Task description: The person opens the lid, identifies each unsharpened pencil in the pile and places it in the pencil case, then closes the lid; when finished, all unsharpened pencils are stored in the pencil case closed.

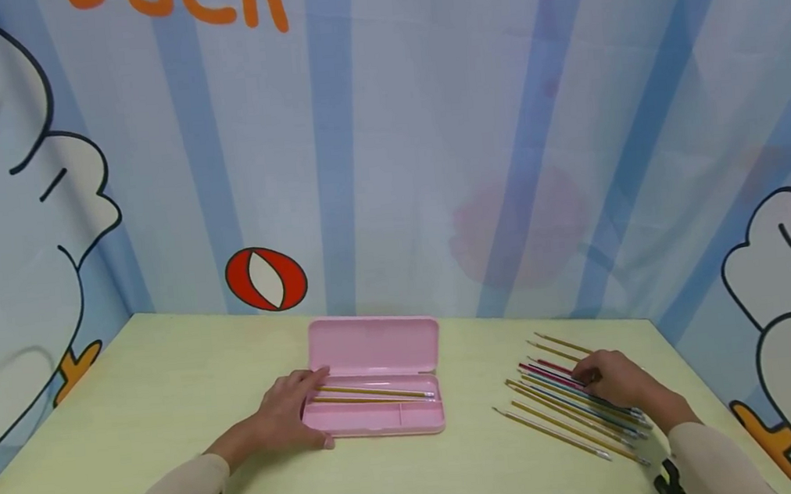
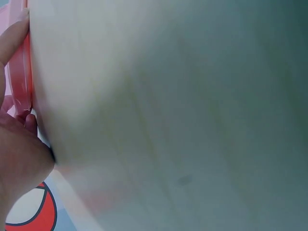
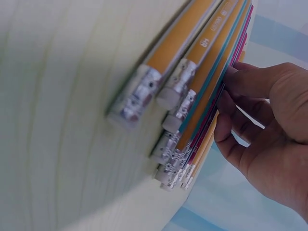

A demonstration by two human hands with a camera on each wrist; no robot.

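Observation:
A pink pencil case lies with its lid folded back, two yellow pencils inside its rear compartment. My left hand grips the case's left end, thumb at the front edge and fingers towards the hinge. In the left wrist view, the case's pink side shows between thumb and fingers. On the right, my right hand reaches over a row of pencils, mostly yellow, with some red and blue. Its thumb and curled fingertips pinch at a dark red pencil within the row.
A pale wooden table carries everything. Behind it hangs a blue-striped cloth with cartoon figures. Several pencils lie side by side, eraser ends towards me; a yellow pencil lies nearest the front, apart from the rest.

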